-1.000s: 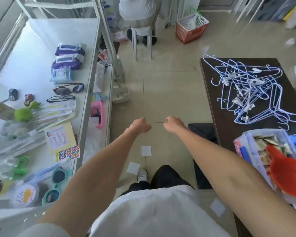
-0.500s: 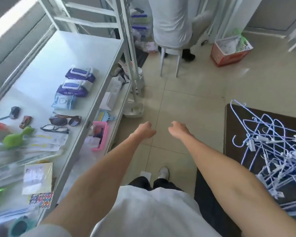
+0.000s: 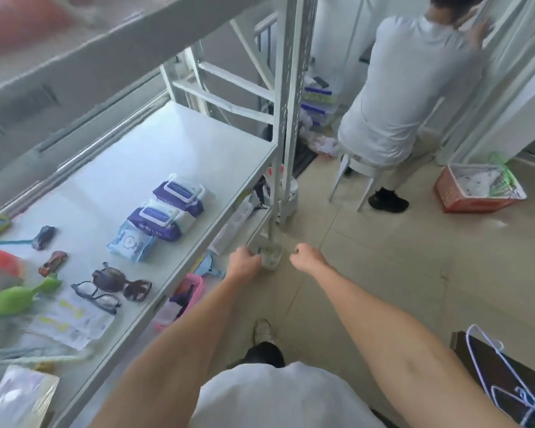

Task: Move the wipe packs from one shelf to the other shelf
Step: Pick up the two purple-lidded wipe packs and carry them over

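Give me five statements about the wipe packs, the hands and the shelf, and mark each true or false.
1. Three wipe packs lie on the white shelf. True.
2. The left hand holds a wipe pack. False: it holds nothing, fingers curled.
3. The right hand is over the floor, not the shelf. True.
4. The sunglasses lie on top of the packs. False: they lie apart, nearer the person.
5. The light blue pack is farthest from the person. False: it is the nearest pack.

The white painted-metal shelf [image 3: 179,143] looks smooth with a soft sheen. Two purple wipe packs [image 3: 167,211] are glossy plastic film. The beige floor tiles [image 3: 399,257] look smooth and faintly shiny.
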### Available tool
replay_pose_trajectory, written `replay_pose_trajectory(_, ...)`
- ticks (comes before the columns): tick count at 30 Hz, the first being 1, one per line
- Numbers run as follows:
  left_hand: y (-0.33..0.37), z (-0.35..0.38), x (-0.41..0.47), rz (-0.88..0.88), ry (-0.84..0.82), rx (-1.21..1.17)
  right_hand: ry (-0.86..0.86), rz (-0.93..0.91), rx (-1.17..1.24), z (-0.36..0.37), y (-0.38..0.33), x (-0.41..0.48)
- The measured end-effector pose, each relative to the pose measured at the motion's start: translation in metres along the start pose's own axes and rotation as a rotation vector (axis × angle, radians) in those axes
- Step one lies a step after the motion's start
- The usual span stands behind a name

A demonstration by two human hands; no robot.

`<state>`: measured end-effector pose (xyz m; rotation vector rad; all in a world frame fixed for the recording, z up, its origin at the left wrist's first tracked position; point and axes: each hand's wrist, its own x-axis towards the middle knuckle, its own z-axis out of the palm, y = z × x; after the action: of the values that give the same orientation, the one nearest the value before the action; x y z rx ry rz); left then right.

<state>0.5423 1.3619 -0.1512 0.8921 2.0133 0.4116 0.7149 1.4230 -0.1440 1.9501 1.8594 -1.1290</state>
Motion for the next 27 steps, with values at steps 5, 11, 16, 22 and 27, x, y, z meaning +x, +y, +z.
replay_pose_trajectory(5,-0.014,-0.038,0.049,-0.299,0.365,-0.577,-0.01,-0.134,-0.043,-0.036,-0.072,0.044)
replay_pose_trajectory(11,-0.022,-0.097,0.053,-0.542,0.58,-0.947,-0.043,-0.356,-0.147,-0.043,-0.168,0.079)
replay_pose_trajectory(16,-0.016,-0.135,0.056,-0.681,0.537,-1.235,0.029,-0.466,-0.2,-0.036,-0.227,0.104)
replay_pose_trajectory(22,-0.037,-0.157,0.085,-0.751,0.644,-1.262,-0.04,-0.609,-0.063,-0.016,-0.278,0.125)
replay_pose_trajectory(27,-0.016,-0.148,0.083,-0.69,0.785,-1.237,-0.278,-0.569,0.05,-0.005,-0.305,0.143)
